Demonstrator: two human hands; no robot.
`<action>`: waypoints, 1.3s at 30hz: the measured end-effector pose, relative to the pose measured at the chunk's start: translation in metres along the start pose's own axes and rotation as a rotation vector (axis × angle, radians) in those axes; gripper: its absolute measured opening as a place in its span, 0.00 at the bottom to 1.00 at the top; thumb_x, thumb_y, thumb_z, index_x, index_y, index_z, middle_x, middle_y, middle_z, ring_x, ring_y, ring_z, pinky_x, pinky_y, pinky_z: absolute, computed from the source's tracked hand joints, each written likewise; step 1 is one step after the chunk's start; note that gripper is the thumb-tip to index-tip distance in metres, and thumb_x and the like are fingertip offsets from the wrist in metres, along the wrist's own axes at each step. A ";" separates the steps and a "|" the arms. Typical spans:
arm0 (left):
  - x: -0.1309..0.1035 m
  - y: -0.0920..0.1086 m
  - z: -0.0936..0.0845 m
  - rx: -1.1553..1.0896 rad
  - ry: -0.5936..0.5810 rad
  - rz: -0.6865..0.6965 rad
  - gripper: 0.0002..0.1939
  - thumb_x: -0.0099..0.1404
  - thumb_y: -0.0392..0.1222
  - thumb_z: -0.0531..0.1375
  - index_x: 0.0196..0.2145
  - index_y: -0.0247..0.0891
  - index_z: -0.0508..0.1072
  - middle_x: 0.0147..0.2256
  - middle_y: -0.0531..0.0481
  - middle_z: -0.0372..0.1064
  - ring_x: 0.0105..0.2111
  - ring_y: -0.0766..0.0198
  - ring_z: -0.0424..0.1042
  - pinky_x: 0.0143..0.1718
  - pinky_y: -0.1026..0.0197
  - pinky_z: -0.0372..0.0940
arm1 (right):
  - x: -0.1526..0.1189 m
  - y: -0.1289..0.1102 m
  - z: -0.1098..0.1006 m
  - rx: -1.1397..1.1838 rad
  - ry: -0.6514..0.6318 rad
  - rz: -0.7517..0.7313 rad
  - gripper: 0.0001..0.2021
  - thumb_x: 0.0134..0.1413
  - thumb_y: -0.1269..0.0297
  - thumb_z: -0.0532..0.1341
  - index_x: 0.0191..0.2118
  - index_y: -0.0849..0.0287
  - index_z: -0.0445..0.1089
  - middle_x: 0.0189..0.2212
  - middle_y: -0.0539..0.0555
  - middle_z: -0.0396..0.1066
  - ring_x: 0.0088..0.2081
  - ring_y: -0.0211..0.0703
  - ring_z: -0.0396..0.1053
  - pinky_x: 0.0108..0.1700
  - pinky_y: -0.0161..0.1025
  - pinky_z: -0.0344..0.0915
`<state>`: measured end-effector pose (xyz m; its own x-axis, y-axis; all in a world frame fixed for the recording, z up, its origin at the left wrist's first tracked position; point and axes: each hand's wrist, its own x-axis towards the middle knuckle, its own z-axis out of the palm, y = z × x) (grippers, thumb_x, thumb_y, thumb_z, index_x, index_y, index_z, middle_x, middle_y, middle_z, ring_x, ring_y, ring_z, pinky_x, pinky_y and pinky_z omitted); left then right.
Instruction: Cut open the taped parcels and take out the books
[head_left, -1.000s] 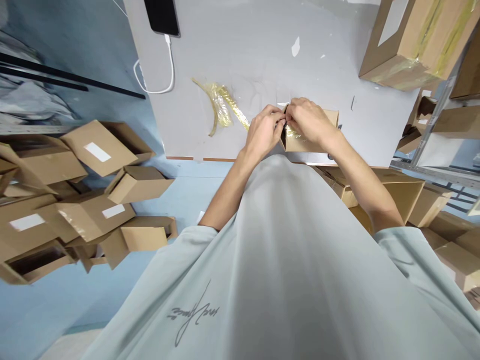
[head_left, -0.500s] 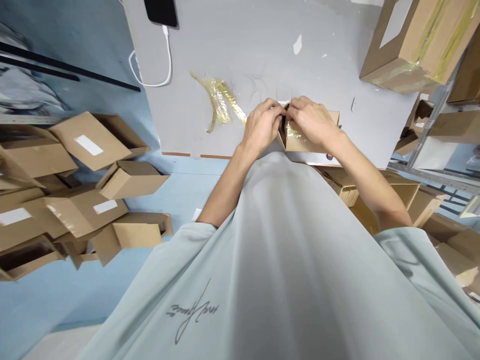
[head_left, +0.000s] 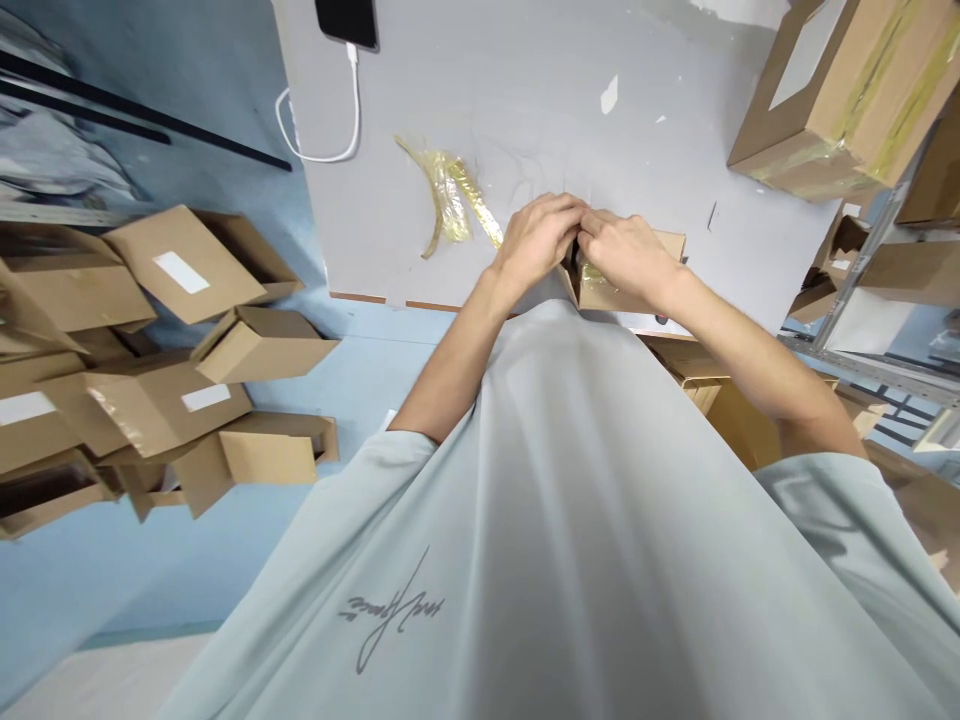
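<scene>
I have the near edge of the tabletop (head_left: 637, 150) running just in front of the wearer's shirt (head_left: 600, 500), with brown edging along its left part. Both forearms reach over that edge, so my working space is the stretch beyond the knuckles. To the left, grey surface runs from the hands past the crumpled yellow tape (head_left: 452, 200) to the table's left edge. Up there, a dark phone (head_left: 349, 20) lies at the top of my view, its white cable (head_left: 357, 100) looping over that side edge. To the far right, a large taped carton (head_left: 847, 110) limits the reach; a metal rack (head_left: 840, 290) stands beyond the right edge. Below the near edge on the right, an open carton (head_left: 739, 410) sits under the right forearm. More open cartons (head_left: 180, 265) are piled off to the left, well apart from the table.

The small cardboard box (head_left: 616, 297) lies at the near edge, right between me and the open surface, its dark, open end facing left. My right hand (head_left: 626, 255) lies over its upper side, fingers curled toward that end. My left hand (head_left: 536, 240) is at the open end, fingers close together and bent, meeting the right fingertips. The fingertips are hidden, so I cannot tell whether either hand is pinching the cardboard.
</scene>
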<state>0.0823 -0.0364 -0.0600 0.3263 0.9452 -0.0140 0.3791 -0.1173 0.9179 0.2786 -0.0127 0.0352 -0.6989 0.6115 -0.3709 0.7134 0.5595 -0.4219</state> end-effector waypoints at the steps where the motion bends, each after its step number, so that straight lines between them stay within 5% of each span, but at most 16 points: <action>1: -0.001 0.000 0.000 0.005 0.005 -0.005 0.15 0.81 0.53 0.60 0.52 0.53 0.86 0.56 0.47 0.85 0.59 0.41 0.79 0.65 0.38 0.74 | 0.001 0.000 0.001 -0.022 -0.019 -0.019 0.26 0.86 0.61 0.43 0.57 0.61 0.80 0.56 0.68 0.81 0.60 0.65 0.75 0.55 0.58 0.73; 12: -0.008 0.011 0.011 0.062 0.074 -0.018 0.18 0.83 0.55 0.57 0.54 0.54 0.87 0.54 0.44 0.85 0.58 0.41 0.78 0.62 0.37 0.73 | -0.023 0.011 0.017 -0.071 -0.002 -0.093 0.21 0.82 0.61 0.48 0.62 0.62 0.75 0.60 0.72 0.76 0.63 0.70 0.72 0.63 0.70 0.69; 22: -0.007 0.021 0.005 0.038 0.001 -0.011 0.21 0.83 0.58 0.58 0.58 0.48 0.86 0.56 0.42 0.84 0.58 0.43 0.79 0.65 0.42 0.71 | -0.035 0.018 0.018 0.053 0.153 -0.010 0.17 0.82 0.60 0.53 0.57 0.48 0.79 0.55 0.61 0.79 0.56 0.59 0.73 0.56 0.57 0.75; 31: -0.004 0.009 0.031 -0.025 0.127 -0.108 0.20 0.83 0.59 0.60 0.56 0.47 0.87 0.57 0.41 0.84 0.58 0.46 0.80 0.64 0.44 0.73 | -0.036 0.015 0.041 -0.067 0.108 -0.033 0.25 0.83 0.67 0.43 0.63 0.60 0.75 0.60 0.71 0.76 0.62 0.65 0.72 0.65 0.65 0.69; 39: -0.008 0.023 0.039 -0.026 0.114 -0.146 0.20 0.84 0.60 0.59 0.55 0.47 0.84 0.58 0.41 0.84 0.59 0.47 0.80 0.63 0.44 0.74 | -0.059 0.024 0.041 0.080 0.202 -0.039 0.21 0.82 0.64 0.48 0.63 0.55 0.76 0.54 0.67 0.80 0.57 0.64 0.73 0.61 0.63 0.73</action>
<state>0.1219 -0.0587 -0.0544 0.1690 0.9801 -0.1044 0.3923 0.0303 0.9193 0.3352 -0.0583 0.0129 -0.6956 0.6948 -0.1831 0.6744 0.5435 -0.4997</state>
